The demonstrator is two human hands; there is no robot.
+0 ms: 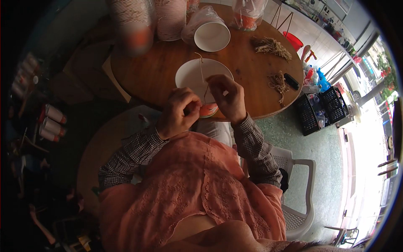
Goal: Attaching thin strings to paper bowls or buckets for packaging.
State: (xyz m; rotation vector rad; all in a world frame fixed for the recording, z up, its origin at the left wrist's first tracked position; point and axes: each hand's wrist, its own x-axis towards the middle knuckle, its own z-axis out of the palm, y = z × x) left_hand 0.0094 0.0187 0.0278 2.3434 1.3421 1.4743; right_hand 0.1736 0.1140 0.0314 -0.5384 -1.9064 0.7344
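Note:
My left hand [178, 112] and my right hand [226, 97] are together at the near edge of a round wooden table [252, 92]. Both grip a white paper bowl [197, 73] tilted toward me, its printed red-and-green outside showing below my fingers. My right thumb and fingers pinch a thin tan string [202, 71] that runs up across the bowl's white inside. My left fingers are curled on the bowl's near rim.
Another white paper bowl in a plastic bag [210, 35] and stacks of striped paper cups [170, 19] stand at the table's far side. Bundles of tan string [270, 45] and a black lighter [291, 81] lie right. Black crates [321, 107] and a white plastic chair [300, 185] are on the floor.

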